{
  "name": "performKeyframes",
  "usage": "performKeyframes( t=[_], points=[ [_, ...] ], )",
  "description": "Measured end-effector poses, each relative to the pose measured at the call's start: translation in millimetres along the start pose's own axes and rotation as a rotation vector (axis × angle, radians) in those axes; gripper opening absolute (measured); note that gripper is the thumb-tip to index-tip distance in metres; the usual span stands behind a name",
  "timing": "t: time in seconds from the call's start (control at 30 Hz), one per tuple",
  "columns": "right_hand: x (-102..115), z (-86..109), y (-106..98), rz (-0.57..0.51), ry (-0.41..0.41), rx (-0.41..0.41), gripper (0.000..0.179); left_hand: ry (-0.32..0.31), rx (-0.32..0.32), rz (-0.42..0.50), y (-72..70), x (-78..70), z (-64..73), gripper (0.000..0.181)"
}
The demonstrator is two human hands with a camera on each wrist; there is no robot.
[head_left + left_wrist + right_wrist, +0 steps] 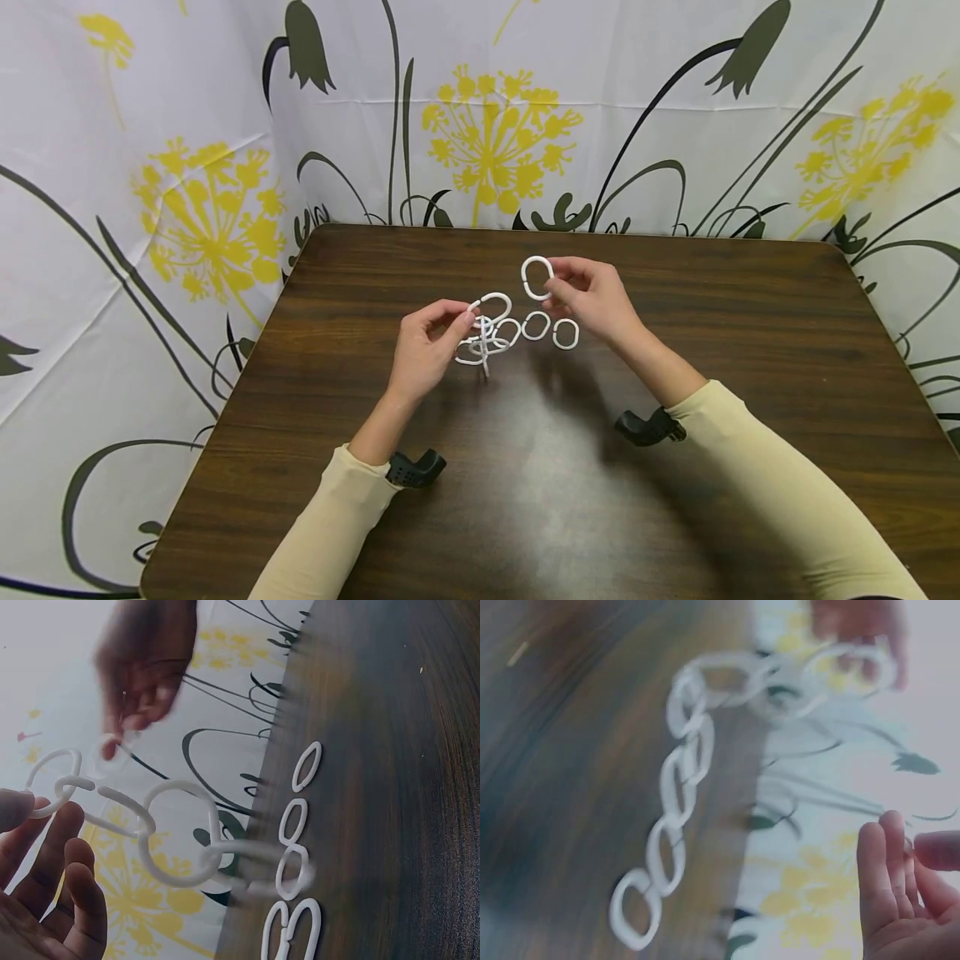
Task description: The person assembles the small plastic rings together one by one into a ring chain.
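Note:
My left hand (423, 342) pinches one white plastic shower curtain ring (495, 295) between thumb and fingertips. From that ring hangs a short chain of linked rings (142, 855), seen in the left wrist view, its lower part overlapping other rings near the tabletop. To the right and slightly higher, my right hand (596, 300) pinches a single ring (523, 277), held upright with nothing linked to it in the head view. In the right wrist view that ring is mostly hidden behind the fingers. Each ring is an oval with a small gap in its side.
Two loose rings lie on the dark wooden table (525, 500) below my right hand, the nearer ring (576, 335) beside the other ring (536, 312). More rings are bunched under the chain. A white curtain (585, 50) with yellow and grey flowers hangs behind the table.

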State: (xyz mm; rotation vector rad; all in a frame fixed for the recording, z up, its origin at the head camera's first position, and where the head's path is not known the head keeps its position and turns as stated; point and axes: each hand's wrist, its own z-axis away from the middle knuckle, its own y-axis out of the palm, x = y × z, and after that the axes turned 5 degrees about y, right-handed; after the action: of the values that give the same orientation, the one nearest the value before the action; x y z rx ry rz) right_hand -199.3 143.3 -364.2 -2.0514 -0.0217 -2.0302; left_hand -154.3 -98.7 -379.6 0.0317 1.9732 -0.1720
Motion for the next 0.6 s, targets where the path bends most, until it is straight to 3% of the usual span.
performKeyframes(
  t=[0.1, 0.2, 0.6],
  points=[
    [12, 2.0, 3, -0.183, 0.046, 0.002, 0.027, 0.002, 0.007, -0.004, 1.4, -11.6, 0.6, 0.013],
    [23, 5.0, 8, -0.248, 0.044, 0.021, 0.027, 0.005, 0.007, -0.004, 2.1, -13.0, 0.5, 0.013],
    [34, 11.6, 21, -0.142, 0.005, 0.143, 0.024, 0.012, 0.015, -0.029, 2.4, -12.2, 0.2, 0.014]
  ],
)
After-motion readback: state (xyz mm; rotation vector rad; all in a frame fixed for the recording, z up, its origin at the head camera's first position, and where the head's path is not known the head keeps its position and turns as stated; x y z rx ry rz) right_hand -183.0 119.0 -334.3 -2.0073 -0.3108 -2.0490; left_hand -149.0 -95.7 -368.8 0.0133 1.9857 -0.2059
